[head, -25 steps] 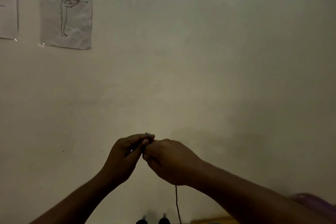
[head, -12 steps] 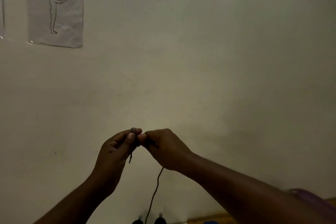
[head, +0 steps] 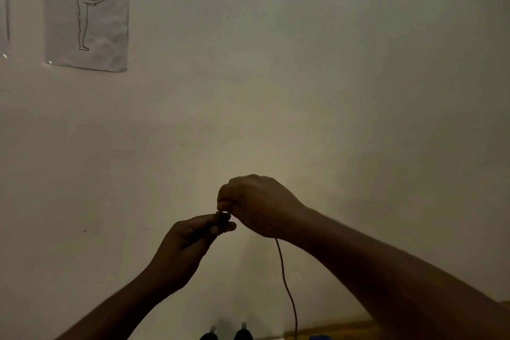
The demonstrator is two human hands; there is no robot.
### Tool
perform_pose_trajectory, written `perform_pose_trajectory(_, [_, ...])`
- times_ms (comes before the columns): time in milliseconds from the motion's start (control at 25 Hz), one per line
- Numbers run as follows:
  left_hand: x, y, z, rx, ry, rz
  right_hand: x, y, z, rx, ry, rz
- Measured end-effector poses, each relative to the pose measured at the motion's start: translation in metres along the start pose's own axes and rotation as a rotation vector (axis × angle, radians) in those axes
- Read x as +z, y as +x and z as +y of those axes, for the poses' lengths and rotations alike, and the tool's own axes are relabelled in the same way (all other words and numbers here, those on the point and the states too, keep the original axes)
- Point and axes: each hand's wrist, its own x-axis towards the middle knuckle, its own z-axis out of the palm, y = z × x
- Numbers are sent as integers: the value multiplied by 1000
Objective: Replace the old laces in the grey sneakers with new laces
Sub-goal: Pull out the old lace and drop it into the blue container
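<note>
At six o'clock, right on the bottom edge, two dark rounded tips (head: 226, 335) are poking into view; they may be shoe toes, but it is too dim to tell, so the grey sneakers are not clearly showing. A thin dark lace (head: 285, 284) is hanging from under the right hand down to that edge. The left hand (head: 190, 240), at about seven o'clock from the picture's middle, is pinching a small dark bunch of lace between thumb and fingertips. The right hand (head: 256, 205), just above and touching it at five o'clock, is curling closed over the same bunch, seemingly winding or bundling it. Behind them the pale wall (head: 331, 91) is filling the view, with a paper drawing (head: 87, 16) at ten o'clock.

The risk, I judge, is the bundle slipping: a slackening pinch would be letting the coils spring loose, and the trailing length could be snagging or knotting below, out of sight.
</note>
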Motion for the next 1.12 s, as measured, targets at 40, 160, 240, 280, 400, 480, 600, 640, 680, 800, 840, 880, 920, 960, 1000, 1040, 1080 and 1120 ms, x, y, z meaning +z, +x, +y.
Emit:
perform_pose_trajectory(40, [2,1,2,-31,-43,1,3,2,6,38,95,0])
perform_pose_trajectory(160, [2,6,9,-96,-252,103,21,4,20,177,319,70])
perform_pose_trajectory(240, [2,11,13,-126,-383,169,36,-3,20,221,338,40])
perform_pose_trajectory(280, [1,14,13,-136,-420,199,44,-9,16,214,327,-6])
perform_pose_trajectory(400, [-4,19,9,-107,-351,236,54,-31,-7,84,215,-166])
perform_pose_trajectory(480, [-8,17,1,3,-108,214,43,-39,-21,-28,134,-186])
perform_pose_trajectory(600, [-12,8,-18,117,179,102,10,-28,-23,-60,25,-66])
perform_pose_trajectory(640, [-11,4,-21,101,136,80,1,-21,-19,-65,-40,-22])
perform_pose_trajectory(680, [-9,2,-22,70,68,66,-6,-14,-15,-72,-95,17])
perform_pose_trajectory(800, [0,-2,-12,10,-46,0,-3,0,-1,-37,-8,42])
perform_pose_trajectory(840, [3,-2,-6,-11,-88,-27,3,2,3,-7,64,40])
perform_pose_trajectory(880, [6,-2,0,-41,-156,-24,11,3,8,41,138,57])
perform_pose_trajectory(920, [8,0,4,-66,-251,2,18,2,14,103,208,79])
perform_pose_trajectory(960, [7,2,7,-89,-341,47,25,-1,18,161,263,85])
perform_pose_trajectory(1000, [5,5,7,-104,-408,105,33,-6,18,195,289,58])
perform_pose_trajectory(1040, [2,8,7,-113,-429,162,40,-15,14,190,279,-8])
perform_pose_trajectory(1080, [0,11,6,-104,-398,196,45,-24,5,141,235,-100])
perform_pose_trajectory(1120, [-2,11,3,-80,-316,211,47,-34,-7,56,168,-186])
